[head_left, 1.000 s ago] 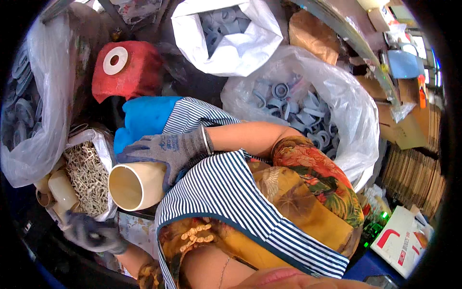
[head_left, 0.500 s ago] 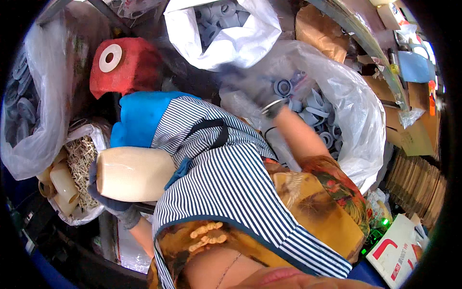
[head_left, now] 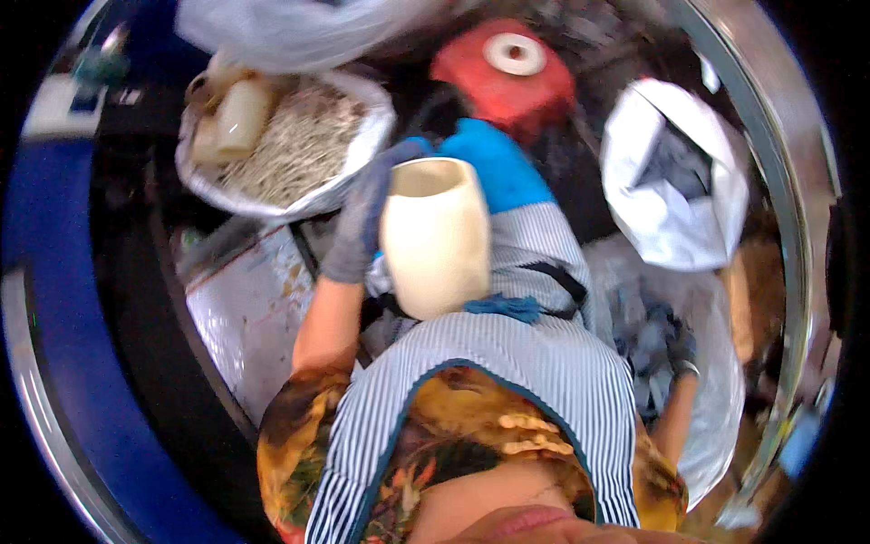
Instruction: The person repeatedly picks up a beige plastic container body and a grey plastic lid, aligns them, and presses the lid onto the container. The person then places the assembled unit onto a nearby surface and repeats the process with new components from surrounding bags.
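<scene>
A cream-coloured, rounded hollow vessel stands on my lap against the striped apron, its open mouth tipped into sight. My left hand, in a grey glove, grips its left side, the fingers reaching up by the rim. Off to the right my right hand, also gloved, is down in a clear plastic bag. It is among grey plastic parts. Blur and the dark parts hide its fingers, so I cannot make out whether it holds one.
A white-lined sack at the left holds thin pale pieces and cream hollow parts. Ahead sits a red block with a pale ring. A white bag of grey parts stands right, beside a curved metal edge.
My view has turned, shifting the surroundings. The cream vessel has gone from lying sideways in view to showing its mouth. My right hand is now lower among the grey parts.
</scene>
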The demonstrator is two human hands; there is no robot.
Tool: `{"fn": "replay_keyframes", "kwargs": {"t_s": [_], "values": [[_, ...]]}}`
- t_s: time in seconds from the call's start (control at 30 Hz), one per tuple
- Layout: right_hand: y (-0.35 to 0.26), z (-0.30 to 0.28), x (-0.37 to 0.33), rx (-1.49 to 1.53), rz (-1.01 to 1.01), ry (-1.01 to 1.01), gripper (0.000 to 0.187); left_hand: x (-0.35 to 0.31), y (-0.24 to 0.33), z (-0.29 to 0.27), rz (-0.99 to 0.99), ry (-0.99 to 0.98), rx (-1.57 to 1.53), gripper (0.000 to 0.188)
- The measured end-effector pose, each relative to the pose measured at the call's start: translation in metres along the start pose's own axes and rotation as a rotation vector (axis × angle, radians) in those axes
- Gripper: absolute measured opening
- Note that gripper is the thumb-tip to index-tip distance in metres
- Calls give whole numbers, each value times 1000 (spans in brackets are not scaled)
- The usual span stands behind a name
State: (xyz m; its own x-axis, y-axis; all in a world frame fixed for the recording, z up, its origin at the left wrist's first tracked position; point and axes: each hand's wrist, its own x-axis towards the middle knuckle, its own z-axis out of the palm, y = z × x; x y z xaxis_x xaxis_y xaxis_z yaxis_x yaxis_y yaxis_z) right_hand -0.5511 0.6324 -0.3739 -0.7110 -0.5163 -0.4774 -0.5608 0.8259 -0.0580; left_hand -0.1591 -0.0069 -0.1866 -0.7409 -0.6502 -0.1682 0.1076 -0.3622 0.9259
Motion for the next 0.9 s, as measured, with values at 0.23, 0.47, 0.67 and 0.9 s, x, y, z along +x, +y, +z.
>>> {"fn": "replay_keyframes", "kwargs": {"t_s": [0.23,0.47,0.67,0.9], "values": [[-318,-292,-10,1184,-259,138,36,-9,-20,-3,117,-48,163,62],[-555,-280,41,1473,-312,-604,30,-3,-37,-36,193,-181,525,46],[-573,-257,59,1232,-212,-535,39,1,-52,-43,74,-72,414,68],[-570,-246,64,1312,-247,-490,39,3,-32,-28,-16,-42,248,70]]}}
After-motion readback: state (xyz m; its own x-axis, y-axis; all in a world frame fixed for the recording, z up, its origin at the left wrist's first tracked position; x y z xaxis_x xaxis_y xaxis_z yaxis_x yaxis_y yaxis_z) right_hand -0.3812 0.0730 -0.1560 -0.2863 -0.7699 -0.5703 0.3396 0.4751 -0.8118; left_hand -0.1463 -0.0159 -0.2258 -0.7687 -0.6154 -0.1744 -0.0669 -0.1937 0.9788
